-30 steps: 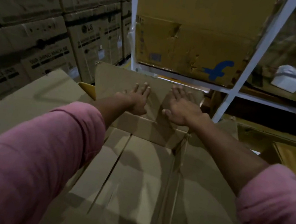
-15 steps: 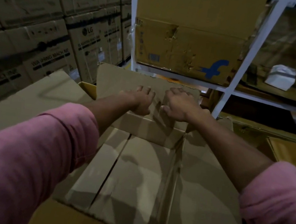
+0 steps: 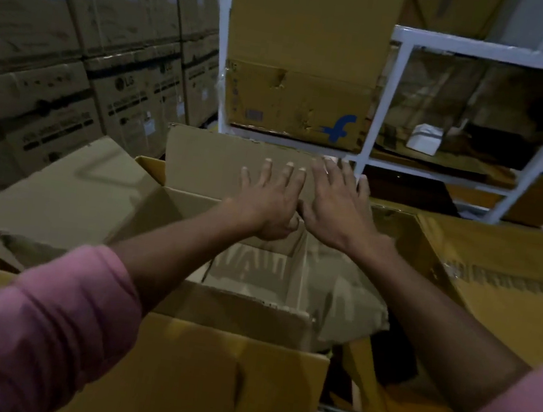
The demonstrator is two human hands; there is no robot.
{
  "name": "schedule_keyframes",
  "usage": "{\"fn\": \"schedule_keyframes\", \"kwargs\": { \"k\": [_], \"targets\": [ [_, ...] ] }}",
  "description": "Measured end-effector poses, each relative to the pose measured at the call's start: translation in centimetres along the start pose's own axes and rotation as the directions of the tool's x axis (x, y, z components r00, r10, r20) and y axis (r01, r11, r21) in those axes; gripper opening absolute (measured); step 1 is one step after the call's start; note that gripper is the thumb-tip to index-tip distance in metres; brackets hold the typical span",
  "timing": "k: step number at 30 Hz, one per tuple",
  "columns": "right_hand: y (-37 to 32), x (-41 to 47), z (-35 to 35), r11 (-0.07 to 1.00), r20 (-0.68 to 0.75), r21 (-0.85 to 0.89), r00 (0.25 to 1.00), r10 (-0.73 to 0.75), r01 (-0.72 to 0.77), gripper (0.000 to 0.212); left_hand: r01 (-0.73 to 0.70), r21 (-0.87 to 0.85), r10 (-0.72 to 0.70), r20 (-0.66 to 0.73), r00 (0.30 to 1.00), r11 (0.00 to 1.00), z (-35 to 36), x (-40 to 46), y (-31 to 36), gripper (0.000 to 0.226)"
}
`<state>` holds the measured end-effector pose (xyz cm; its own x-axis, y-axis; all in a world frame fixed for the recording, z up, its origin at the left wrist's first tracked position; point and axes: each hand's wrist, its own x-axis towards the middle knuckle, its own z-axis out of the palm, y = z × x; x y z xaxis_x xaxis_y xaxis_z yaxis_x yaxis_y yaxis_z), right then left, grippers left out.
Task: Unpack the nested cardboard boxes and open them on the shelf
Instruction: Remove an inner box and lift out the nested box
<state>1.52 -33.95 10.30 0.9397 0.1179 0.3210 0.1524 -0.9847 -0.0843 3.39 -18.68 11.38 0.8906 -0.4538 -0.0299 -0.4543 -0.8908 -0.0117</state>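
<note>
Both hands have uncurled since half a second ago, left hand (image 3: 269, 202) and right hand (image 3: 335, 207) now flat with fingers spread on the far flap (image 3: 213, 163) of the open box (image 3: 242, 309) below the shelf (image 3: 369, 156), where uneven pressing could crease it.

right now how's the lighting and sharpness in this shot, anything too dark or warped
Head view: dim, warm and grainy; the open brown cardboard box falls into shadow inside; both spread hands, left hand and right hand, are soft but readable; the white metal shelf frame leans from wide-angle distortion.
</note>
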Motion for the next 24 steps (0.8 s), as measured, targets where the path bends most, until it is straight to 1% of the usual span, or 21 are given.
{"fn": "schedule_keyframes", "kwargs": {
  "k": [6, 10, 13, 17, 20, 22, 24],
  "targets": [
    [3.4, -7.2, -3.0, 0.99, -0.064, -0.014, 0.988, 0.141, -0.142, 0.079, -0.125, -0.058, 0.12, -0.082, 0.989, 0.99, 0.9, -2.9, 5.9, 0.085],
    [7.2, -10.5, -4.2, 0.971, -0.052, -0.007, 0.97, 0.237, -0.238, 0.078, -0.212, -0.088, 0.199, -0.14, 0.97, 0.973, 0.9, -2.9, 10.0, 0.081],
    [10.6, -12.6, -5.0, 0.951, -0.035, 0.008, 0.951, 0.309, -0.309, 0.083, -0.277, -0.093, 0.259, -0.165, 0.952, 0.956, 0.9, -2.4, 13.3, 0.077],
    [16.0, -15.0, -5.4, 0.93, 0.0, 0.032, 0.93, 0.367, -0.367, 0.083, -0.301, -0.112, 0.287, -0.123, 0.95, 0.947, 0.5, -1.4, 18.7, 0.078],
    [20.9, -16.8, -5.5, 0.913, 0.062, 0.054, 0.914, 0.401, -0.404, 0.083, -0.299, -0.141, 0.291, -0.071, 0.954, 0.944, 0.5, 0.6, 23.4, 0.079],
    [24.7, -17.7, -5.5, 0.908, 0.102, 0.065, 0.908, 0.406, -0.413, 0.084, -0.291, -0.17, 0.288, -0.047, 0.957, 0.941, 1.0, 2.5, 26.6, 0.081],
    [29.2, -18.5, -5.4, 0.901, 0.123, 0.05, 0.898, 0.422, -0.431, 0.086, -0.253, -0.178, 0.252, -0.028, 0.967, 0.951, 2.1, 4.9, 29.9, 0.083]
  ]
}}
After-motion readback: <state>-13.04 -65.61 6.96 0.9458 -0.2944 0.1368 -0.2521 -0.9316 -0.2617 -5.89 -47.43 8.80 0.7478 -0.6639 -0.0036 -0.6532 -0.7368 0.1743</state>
